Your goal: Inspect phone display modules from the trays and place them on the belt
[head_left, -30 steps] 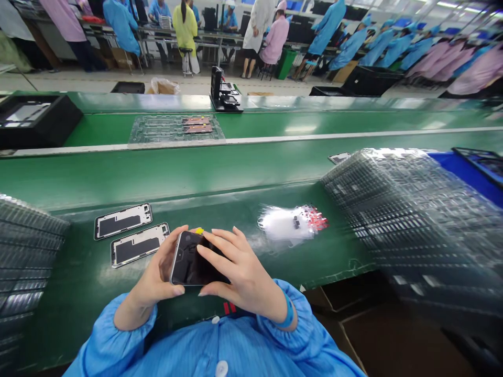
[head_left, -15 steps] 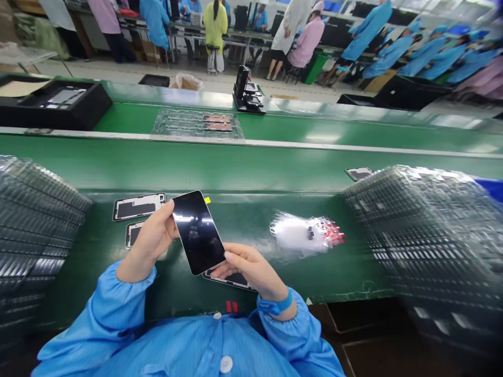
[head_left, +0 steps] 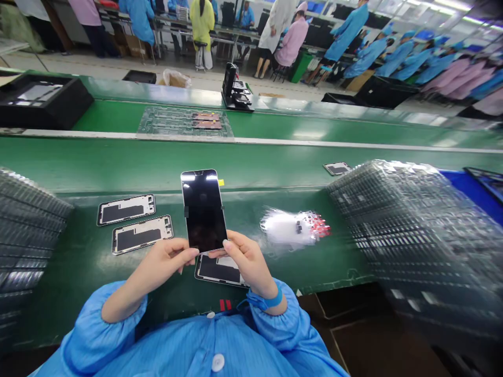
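In both hands I hold a black glass-fronted smartphone (head_left: 204, 211), upright by its lower end, with the dark screen facing up. My left hand (head_left: 165, 259) pinches the lower left corner and my right hand (head_left: 245, 256) grips the lower right edge. A small yellow tab shows at the phone's top right edge. Under my right hand lies a phone back plate (head_left: 220, 270). Two similar plates, black and silver, (head_left: 126, 209) (head_left: 142, 234) lie flat to the left of my hands on the green workbench (head_left: 78, 262).
A tall stack of clear plastic trays (head_left: 416, 235) stands at the right, with another (head_left: 27, 235) at the left. A bundle of white film with red tabs (head_left: 294, 228) lies to the right of the phone. A green conveyor belt (head_left: 118, 157) runs beyond, and co-workers in smocks (head_left: 346, 36) sit farther off.
The phone has turned from lying sideways, through a tilt, to upright with its screen up. My hands have moved to its lower end, and the back plate beneath them now shows.
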Demonstrator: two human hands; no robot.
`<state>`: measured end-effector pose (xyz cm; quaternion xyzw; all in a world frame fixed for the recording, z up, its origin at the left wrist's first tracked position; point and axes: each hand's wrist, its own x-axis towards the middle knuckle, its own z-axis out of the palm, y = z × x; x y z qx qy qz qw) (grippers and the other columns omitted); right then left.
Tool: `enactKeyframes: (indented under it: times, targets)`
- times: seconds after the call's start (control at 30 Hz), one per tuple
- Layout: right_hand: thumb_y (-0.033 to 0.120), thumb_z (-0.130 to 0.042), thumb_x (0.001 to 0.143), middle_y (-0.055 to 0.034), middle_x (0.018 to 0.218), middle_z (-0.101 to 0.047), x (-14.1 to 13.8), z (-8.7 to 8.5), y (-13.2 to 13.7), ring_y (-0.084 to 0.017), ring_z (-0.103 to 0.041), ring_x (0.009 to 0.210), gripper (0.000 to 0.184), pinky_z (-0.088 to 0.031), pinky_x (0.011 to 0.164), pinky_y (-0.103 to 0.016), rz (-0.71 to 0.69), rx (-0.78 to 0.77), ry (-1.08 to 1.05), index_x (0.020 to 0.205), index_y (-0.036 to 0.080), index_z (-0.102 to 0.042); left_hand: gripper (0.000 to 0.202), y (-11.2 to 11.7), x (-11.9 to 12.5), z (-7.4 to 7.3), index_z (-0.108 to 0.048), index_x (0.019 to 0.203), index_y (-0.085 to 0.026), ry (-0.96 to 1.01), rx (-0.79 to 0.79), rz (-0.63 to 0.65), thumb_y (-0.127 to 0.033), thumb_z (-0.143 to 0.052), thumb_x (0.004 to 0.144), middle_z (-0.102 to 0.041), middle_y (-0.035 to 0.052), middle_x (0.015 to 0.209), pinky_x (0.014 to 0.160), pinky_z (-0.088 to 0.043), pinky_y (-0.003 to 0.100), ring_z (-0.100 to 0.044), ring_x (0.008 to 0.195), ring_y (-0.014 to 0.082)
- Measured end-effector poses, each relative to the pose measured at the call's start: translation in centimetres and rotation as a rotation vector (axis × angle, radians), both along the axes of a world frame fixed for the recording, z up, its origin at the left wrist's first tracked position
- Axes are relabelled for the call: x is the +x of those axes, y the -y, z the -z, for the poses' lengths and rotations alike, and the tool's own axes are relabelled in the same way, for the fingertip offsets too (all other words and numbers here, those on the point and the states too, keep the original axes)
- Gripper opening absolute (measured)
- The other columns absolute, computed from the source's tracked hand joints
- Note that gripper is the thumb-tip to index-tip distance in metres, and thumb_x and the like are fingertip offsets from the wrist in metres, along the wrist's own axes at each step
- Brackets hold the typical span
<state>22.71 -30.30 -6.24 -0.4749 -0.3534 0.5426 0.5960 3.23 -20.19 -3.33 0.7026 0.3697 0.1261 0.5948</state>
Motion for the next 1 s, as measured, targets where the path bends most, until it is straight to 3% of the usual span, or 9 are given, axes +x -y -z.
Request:
enactKeyframes:
  times: [0.13,0.37,0.43,0.53,0.6,0.67,0.77,0.9,1.0]
  targets:
    - [0.054,-0.068,0.09,-0.0036,0.089,-0.081,-0.3,0.2,-0.2,-0.024,-0.078,0.084,0.037,-0.064,0.079,-0.038,0.022,-0.016,-0.09,0.11,0.023,-0.075,0.043,0.3,0.3,-0.1,-0.058,0.055,-0.017,-0.006,0.095,-0.04,-0.045,-0.058,0.088,-0.055,-0.001,0.053,0.056,-0.041,0.024,-0.053,0.054,0.0127]
    - [0.053,-0.067,0.091,-0.0037,0.082,-0.08,-0.1,0.9,-0.4,-0.024,-0.078,0.076,0.036,-0.062,0.073,-0.036,0.067,-0.021,-0.081,0.109,0.024,-0.076,0.045,-0.3,0.3,1.0,-0.068,0.06,-0.016,0.088,-0.103,0.033,-0.048,-0.061,0.091,-0.063,0.0017,0.06,0.061,-0.044,0.024,-0.055,0.057,0.0118]
    - [0.053,-0.067,0.091,-0.004,0.083,-0.08,0.1,1.0,-0.6,-0.024,-0.078,0.077,0.036,-0.061,0.074,-0.037,0.061,-0.034,-0.048,0.11,0.024,-0.076,0.041,-1.3,0.4,1.1,-0.074,0.07,-0.016,0.153,-0.22,0.062,-0.052,-0.065,0.088,-0.07,0.0044,0.071,0.066,-0.049,0.024,-0.061,0.065,0.0138]
    - [0.056,-0.066,0.09,-0.0067,0.083,-0.08,0.4,1.4,-0.9,-0.026,-0.078,0.078,0.041,-0.061,0.074,-0.037,-0.016,-0.081,0.0,0.109,0.021,-0.076,0.042,-4.3,0.8,1.0,-0.074,0.1,-0.019,0.296,-0.416,-0.051,-0.057,-0.068,0.084,-0.075,0.0081,0.094,0.073,-0.056,0.029,-0.068,0.083,0.0191]
    - [0.061,-0.066,0.088,-0.0092,0.083,-0.08,0.6,1.9,-1.1,-0.026,-0.078,0.074,0.052,-0.06,0.07,-0.036,-0.09,-0.139,0.037,0.115,0.018,-0.074,0.039,-6.8,1.4,1.0,-0.07,0.102,-0.018,0.303,-0.458,-0.159,-0.05,-0.075,0.08,-0.073,0.0072,0.087,0.067,-0.057,0.029,-0.069,0.075,0.0182]
    - [0.067,-0.065,0.085,-0.0118,0.091,-0.08,0.9,2.5,-1.0,-0.025,-0.077,0.075,0.065,-0.06,0.067,-0.035,-0.105,-0.184,0.094,0.127,0.018,-0.068,0.031,-9.6,2.1,1.0,-0.068,0.095,-0.014,0.25,-0.414,-0.243,-0.034,-0.081,0.077,-0.069,0.0052,0.074,0.06,-0.057,0.028,-0.065,0.062,0.0153]
    - [0.067,-0.065,0.085,-0.0142,0.111,-0.077,1.7,3.2,-0.5,-0.025,-0.076,0.085,0.075,-0.06,0.07,-0.035,-0.025,-0.17,0.196,0.142,0.02,-0.054,0.023,-13.8,3.3,1.1,-0.066,0.105,-0.011,0.199,-0.276,-0.422,-0.027,-0.07,0.09,-0.069,0.0067,0.084,0.066,-0.059,0.032,-0.067,0.07,0.0159]
    - [0.065,-0.063,0.088,-0.0125,0.106,-0.077,2.6,3.4,0.3,-0.024,-0.075,0.083,0.063,-0.061,0.075,-0.034,-0.007,-0.109,0.243,0.132,0.019,-0.061,0.033,-18.2,3.5,0.2,-0.061,0.124,-0.015,0.089,-0.006,-0.663,-0.033,-0.062,0.097,-0.065,0.0101,0.119,0.082,-0.059,0.041,-0.067,0.098,0.0217]
    - [0.066,-0.063,0.087,-0.0114,0.1,-0.078,2.8,3.2,0.9,-0.024,-0.075,0.079,0.058,-0.061,0.074,-0.034,0.023,-0.095,0.268,0.123,0.02,-0.066,0.04,-19.6,2.1,-1.5,-0.058,0.131,-0.016,-0.047,0.229,-0.777,-0.033,-0.063,0.096,-0.059,0.0128,0.134,0.095,-0.054,0.05,-0.062,0.115,0.0275]
